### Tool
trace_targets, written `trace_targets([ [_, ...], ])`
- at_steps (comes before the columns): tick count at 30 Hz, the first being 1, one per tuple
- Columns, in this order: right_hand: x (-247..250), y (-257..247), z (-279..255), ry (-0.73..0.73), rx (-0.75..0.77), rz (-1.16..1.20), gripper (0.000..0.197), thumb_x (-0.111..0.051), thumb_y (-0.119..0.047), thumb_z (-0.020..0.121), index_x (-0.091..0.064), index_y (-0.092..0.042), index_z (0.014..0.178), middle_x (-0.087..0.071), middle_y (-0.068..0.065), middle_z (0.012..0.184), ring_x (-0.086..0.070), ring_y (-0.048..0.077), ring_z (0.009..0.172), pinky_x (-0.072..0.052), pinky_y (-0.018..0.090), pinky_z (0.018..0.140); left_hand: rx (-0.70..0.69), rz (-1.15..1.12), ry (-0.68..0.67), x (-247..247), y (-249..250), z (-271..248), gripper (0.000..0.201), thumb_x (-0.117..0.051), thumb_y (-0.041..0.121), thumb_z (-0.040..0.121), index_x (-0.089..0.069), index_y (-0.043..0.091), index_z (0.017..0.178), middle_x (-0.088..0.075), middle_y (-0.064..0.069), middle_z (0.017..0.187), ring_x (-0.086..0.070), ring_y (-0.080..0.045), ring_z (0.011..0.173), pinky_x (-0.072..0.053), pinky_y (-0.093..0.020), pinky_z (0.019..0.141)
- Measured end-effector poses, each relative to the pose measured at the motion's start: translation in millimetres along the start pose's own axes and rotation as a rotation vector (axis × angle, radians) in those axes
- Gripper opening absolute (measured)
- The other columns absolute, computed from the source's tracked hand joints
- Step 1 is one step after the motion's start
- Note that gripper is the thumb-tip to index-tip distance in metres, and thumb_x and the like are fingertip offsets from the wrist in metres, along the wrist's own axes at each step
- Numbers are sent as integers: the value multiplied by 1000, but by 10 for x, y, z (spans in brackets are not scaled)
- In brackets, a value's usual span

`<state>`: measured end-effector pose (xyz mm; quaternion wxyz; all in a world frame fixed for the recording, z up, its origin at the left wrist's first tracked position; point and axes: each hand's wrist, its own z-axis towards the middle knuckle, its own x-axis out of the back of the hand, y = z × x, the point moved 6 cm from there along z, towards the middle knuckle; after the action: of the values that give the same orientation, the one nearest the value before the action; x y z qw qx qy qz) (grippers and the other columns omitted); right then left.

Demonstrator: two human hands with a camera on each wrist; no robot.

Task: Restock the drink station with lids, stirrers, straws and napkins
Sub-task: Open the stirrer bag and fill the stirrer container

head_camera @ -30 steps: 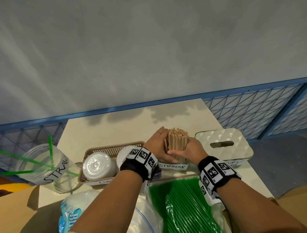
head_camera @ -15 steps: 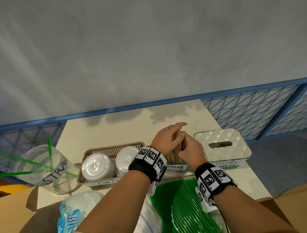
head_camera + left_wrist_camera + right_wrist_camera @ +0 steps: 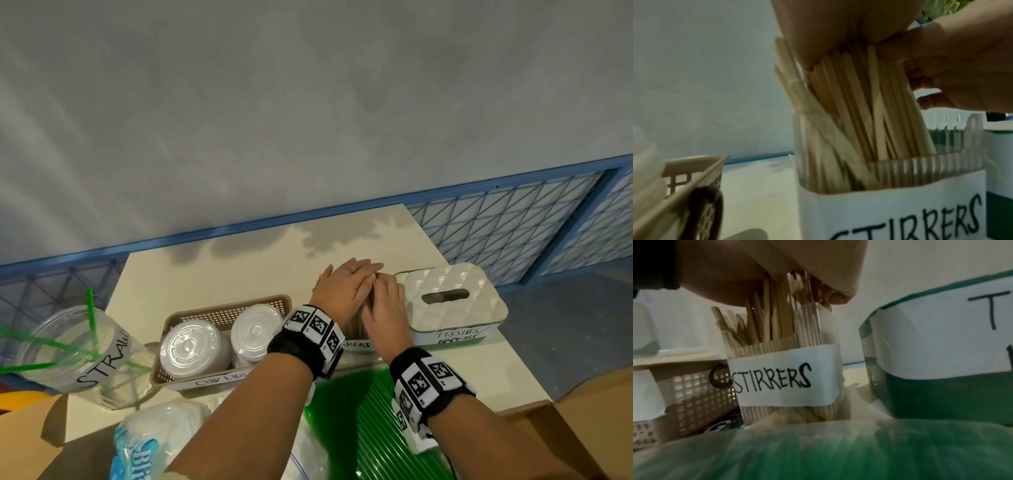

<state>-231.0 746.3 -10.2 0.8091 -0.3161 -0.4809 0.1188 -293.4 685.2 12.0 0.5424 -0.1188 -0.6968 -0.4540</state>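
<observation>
Stirrer step in hand. Wooden stirrers (image 3: 863,113) stand bunched in the clear ribbed holder (image 3: 785,374) labelled STIRRERS, between the lid basket (image 3: 219,311) and the white napkin box (image 3: 452,301); several at the holder's left side lean outward. Left hand (image 3: 342,291) lies flat over the stick tops, fingers straight, pressing down. Right hand (image 3: 385,305) is at the bunch's right side, fingers curled round the sticks. A second ago both hands cupped the bunch from the sides and the stick tops showed; now the left palm covers them and the bunch sits lower under the hands. Judgement: stirrers nearly seated. Next move calls for a level push so the leaning sticks drop in rather than splay, then hands off. Green straws (image 3: 370,428) lie bagged in the near box; straw jar (image 3: 78,353) holds only a few, so likely next.
</observation>
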Motion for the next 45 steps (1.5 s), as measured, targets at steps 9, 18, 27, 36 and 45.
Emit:
trace_targets([
  [9, 8, 71, -75, -6, -69, 229, 40, -67, -12, 77, -49, -6, 112, -40, 4, 123, -43, 2, 81, -37, 4, 80, -17, 228, -175, -19, -30, -36, 47, -21, 28, 103, -14, 30, 149, -9, 7, 158, -4, -12, 146, -4, -41, 119],
  [18, 118, 0, 17, 43, -34, 237, 57, -53, -10, 90, -30, -16, 142, -16, 4, 152, -20, 6, 134, -21, 19, 110, -9, 138, -116, 10, 41, -35, 50, -21, 30, 103, -9, 22, 151, 4, 8, 159, -1, -9, 146, -6, -37, 118],
  [27, -39, 109, 1, -133, -239, 330, 54, -32, -11, 100, -13, -21, 150, -37, 4, 147, -39, 13, 131, -29, 19, 108, 76, 162, -194, -99, 2, -23, 57, -14, 44, 100, 1, 21, 150, -2, 7, 159, 3, -8, 146, 5, -40, 118],
  [36, 44, 33, 38, -178, -176, 430, 54, -34, -31, 99, -15, -22, 149, -23, -2, 155, -23, 11, 142, -17, 18, 110, 208, -208, 81, 384, -57, -157, 53, -13, 45, 100, -17, 25, 149, -14, 8, 157, -4, -6, 146, 6, -42, 118],
  [45, 12, -167, 3, -324, 24, 157, 104, -74, -54, 66, -3, -49, 142, 13, -12, 155, 5, 16, 146, -12, 47, 117, 263, 293, -298, 351, -510, -563, 142, -86, 38, 58, 27, 28, 143, 27, -8, 153, -9, -29, 146, -21, -52, 116],
])
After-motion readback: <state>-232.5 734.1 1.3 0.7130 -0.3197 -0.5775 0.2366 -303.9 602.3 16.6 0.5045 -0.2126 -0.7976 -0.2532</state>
